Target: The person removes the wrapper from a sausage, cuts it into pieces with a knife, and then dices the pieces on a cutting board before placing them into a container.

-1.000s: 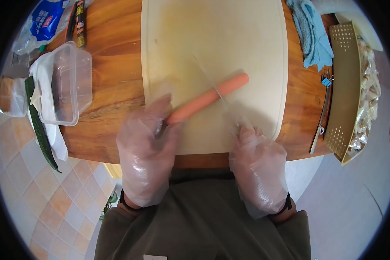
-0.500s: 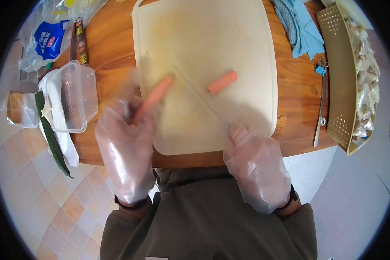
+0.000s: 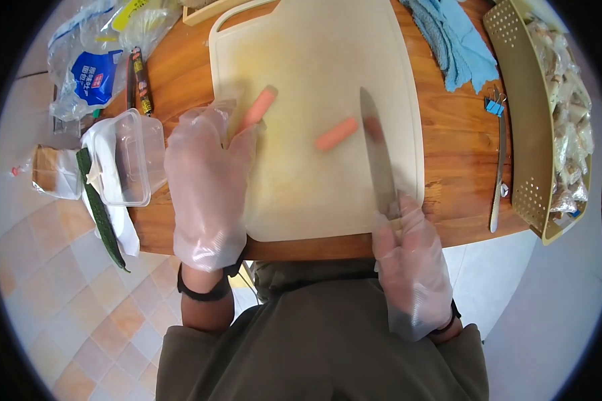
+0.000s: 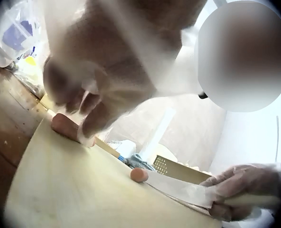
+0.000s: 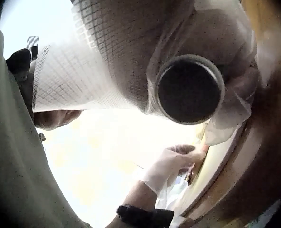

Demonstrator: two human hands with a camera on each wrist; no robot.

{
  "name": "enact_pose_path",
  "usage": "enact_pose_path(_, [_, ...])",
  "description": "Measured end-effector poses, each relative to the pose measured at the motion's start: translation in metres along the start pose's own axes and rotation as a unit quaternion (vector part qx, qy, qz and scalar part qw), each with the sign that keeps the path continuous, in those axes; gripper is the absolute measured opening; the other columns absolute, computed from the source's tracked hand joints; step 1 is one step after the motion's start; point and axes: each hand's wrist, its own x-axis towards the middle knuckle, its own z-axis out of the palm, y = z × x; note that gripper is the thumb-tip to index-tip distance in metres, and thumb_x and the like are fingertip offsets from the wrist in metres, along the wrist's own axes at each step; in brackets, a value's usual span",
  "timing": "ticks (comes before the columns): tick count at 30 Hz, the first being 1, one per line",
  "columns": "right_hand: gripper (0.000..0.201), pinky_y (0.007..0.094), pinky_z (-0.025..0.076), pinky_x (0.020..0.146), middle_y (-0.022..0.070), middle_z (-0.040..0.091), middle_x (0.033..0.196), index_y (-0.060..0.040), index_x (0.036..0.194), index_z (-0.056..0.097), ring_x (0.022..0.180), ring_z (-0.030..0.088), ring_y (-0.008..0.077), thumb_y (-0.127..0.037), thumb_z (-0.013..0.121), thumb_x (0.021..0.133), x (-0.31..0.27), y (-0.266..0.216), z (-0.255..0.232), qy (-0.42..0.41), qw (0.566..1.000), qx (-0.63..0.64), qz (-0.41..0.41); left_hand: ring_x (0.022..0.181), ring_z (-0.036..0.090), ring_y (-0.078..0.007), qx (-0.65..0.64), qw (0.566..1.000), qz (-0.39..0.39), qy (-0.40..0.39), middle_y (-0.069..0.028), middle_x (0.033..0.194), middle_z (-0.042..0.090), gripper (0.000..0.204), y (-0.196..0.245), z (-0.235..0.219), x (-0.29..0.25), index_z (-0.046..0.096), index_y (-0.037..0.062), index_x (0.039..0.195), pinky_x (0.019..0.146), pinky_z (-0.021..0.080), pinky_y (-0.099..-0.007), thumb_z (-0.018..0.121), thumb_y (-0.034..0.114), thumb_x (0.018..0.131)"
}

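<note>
My left hand (image 3: 211, 177), in a clear plastic glove, pinches one piece of sausage (image 3: 259, 105) at the left side of the cream cutting board (image 3: 308, 60). In the left wrist view its thumb and fingertips are at one end of that piece (image 4: 65, 127), low over the board. The right hand (image 3: 411, 271), gloved too, grips a kitchen knife (image 3: 379, 160) by its handle, blade pointing away from me. Just left of the blade lies a second sausage piece (image 3: 337, 134). The round handle end (image 5: 190, 90) sticks out of the right fist in the right wrist view.
To the left are a clear plastic box (image 3: 128, 157), a cucumber (image 3: 102, 214) and plastic packaging (image 3: 90, 73). A blue cloth (image 3: 451, 43), a long thin metal utensil (image 3: 498, 167) and a tan basket of wrapped items (image 3: 525, 127) line the right side.
The sausage, whole at first, is now two pieces. My left hand has carried one piece left and away from the other. The knife has swung right and its blade now points forward.
</note>
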Motion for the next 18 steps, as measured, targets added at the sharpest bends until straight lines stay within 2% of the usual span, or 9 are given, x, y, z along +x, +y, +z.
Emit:
enact_pose_path(5, [0.051, 0.0534, 0.056, 0.084, 0.0312, 0.070, 0.101, 0.0091, 0.143, 0.053, 0.095, 0.068, 0.0496, -0.011, 0.063, 0.098, 0.003, -0.002, 0.003, -0.010, 0.997, -0.026, -0.075, 0.091, 0.065, -0.0374, -0.216, 0.971, 0.088, -0.045, -0.0177, 0.088, 0.067, 0.024, 0.023, 0.001, -0.007, 0.074, -0.0009, 0.107, 0.079, 0.053, -0.0434, 0.070, -0.005, 0.084])
enact_pose_path(7, [0.052, 0.0527, 0.057, 0.081, 0.0297, 0.070, 0.100, 0.0084, 0.144, 0.052, 0.091, 0.069, 0.0481, -0.012, 0.064, 0.097, 0.007, -0.002, 0.005, 0.000, 0.994, -0.040, -0.099, 0.087, 0.065, -0.0374, -0.150, 0.968, 0.075, -0.186, -0.0183, 0.087, 0.066, 0.031, 0.039, 0.008, -0.005, 0.073, 0.0009, 0.115, 0.076, 0.051, -0.0449, 0.067, -0.006, 0.086])
enact_pose_path(8, [0.053, 0.0519, 0.057, 0.078, 0.0282, 0.070, 0.098, 0.0077, 0.145, 0.052, 0.088, 0.070, 0.0466, -0.012, 0.064, 0.097, 0.009, -0.002, 0.007, 0.011, 0.991, -0.053, -0.120, 0.078, 0.061, -0.0322, -0.181, 0.966, 0.024, -0.184, -0.0138, 0.081, 0.064, 0.015, 0.047, 0.007, -0.003, 0.070, -0.0002, 0.107, 0.124, 0.037, -0.0475, 0.066, -0.003, 0.092])
enact_pose_path(9, [0.053, 0.0519, 0.057, 0.078, 0.0282, 0.070, 0.098, 0.0077, 0.145, 0.052, 0.088, 0.070, 0.0466, -0.012, 0.064, 0.097, 0.009, 0.000, 0.009, 0.015, 0.991, -0.051, -0.121, 0.078, 0.061, -0.0322, -0.181, 0.966, 0.029, -0.183, -0.0138, 0.081, 0.064, 0.015, 0.050, 0.005, -0.001, 0.070, -0.0002, 0.107, 0.124, 0.037, -0.0475, 0.066, -0.003, 0.092])
enact_pose_path(11, [0.053, 0.0485, 0.058, 0.069, 0.0223, 0.070, 0.089, 0.0058, 0.144, 0.054, 0.077, 0.071, 0.0413, -0.012, 0.066, 0.095, 0.011, 0.003, 0.012, -0.004, 0.987, -0.097, -0.129, 0.081, 0.065, -0.0357, -0.155, 0.955, -0.028, -0.252, -0.0189, 0.086, 0.066, 0.026, 0.055, 0.001, -0.002, 0.068, -0.0034, 0.117, 0.072, 0.050, -0.0435, 0.065, 0.000, 0.092])
enact_pose_path(12, [0.053, 0.0485, 0.058, 0.069, 0.0223, 0.070, 0.089, 0.0058, 0.144, 0.054, 0.077, 0.071, 0.0413, -0.012, 0.066, 0.095, 0.012, -0.004, 0.008, -0.001, 0.987, -0.097, -0.130, 0.081, 0.065, -0.0357, -0.155, 0.955, -0.025, -0.250, -0.0189, 0.086, 0.066, 0.026, 0.057, 0.003, -0.007, 0.068, -0.0034, 0.117, 0.072, 0.050, -0.0435, 0.065, 0.000, 0.092])
enact_pose_path(14, [0.055, 0.0524, 0.056, 0.087, 0.0301, 0.070, 0.111, 0.0062, 0.146, 0.050, 0.099, 0.067, 0.0501, -0.011, 0.066, 0.096, 0.015, -0.023, -0.002, -0.145, 0.984, -0.101, 0.015, 0.080, 0.066, -0.0295, -0.341, 0.891, -0.185, -0.237, -0.0168, 0.086, 0.067, 0.028, 0.060, 0.007, -0.022, 0.067, -0.0049, 0.120, 0.072, 0.051, -0.0390, 0.066, 0.006, 0.094])
enact_pose_path(17, [0.053, 0.0517, 0.058, 0.078, 0.0279, 0.071, 0.103, 0.0055, 0.142, 0.055, 0.090, 0.068, 0.0500, -0.005, 0.070, 0.092, 0.008, -0.010, 0.007, -0.066, 0.991, -0.090, -0.074, 0.089, 0.061, -0.0087, -0.358, 0.836, -0.280, -0.307, -0.0026, 0.095, 0.069, 0.048, 0.064, -0.007, -0.030, 0.058, -0.0083, 0.141, 0.080, 0.050, -0.0258, 0.070, 0.004, 0.096])
enact_pose_path(18, [0.053, 0.0517, 0.058, 0.078, 0.0279, 0.071, 0.103, 0.0055, 0.142, 0.055, 0.090, 0.068, 0.0500, -0.005, 0.070, 0.092, 0.006, -0.004, 0.009, -0.068, 0.991, -0.091, -0.072, 0.089, 0.061, -0.0087, -0.358, 0.835, -0.282, -0.308, -0.0026, 0.095, 0.069, 0.048, 0.065, -0.009, -0.033, 0.058, -0.0083, 0.141, 0.080, 0.050, -0.0258, 0.070, 0.004, 0.096])
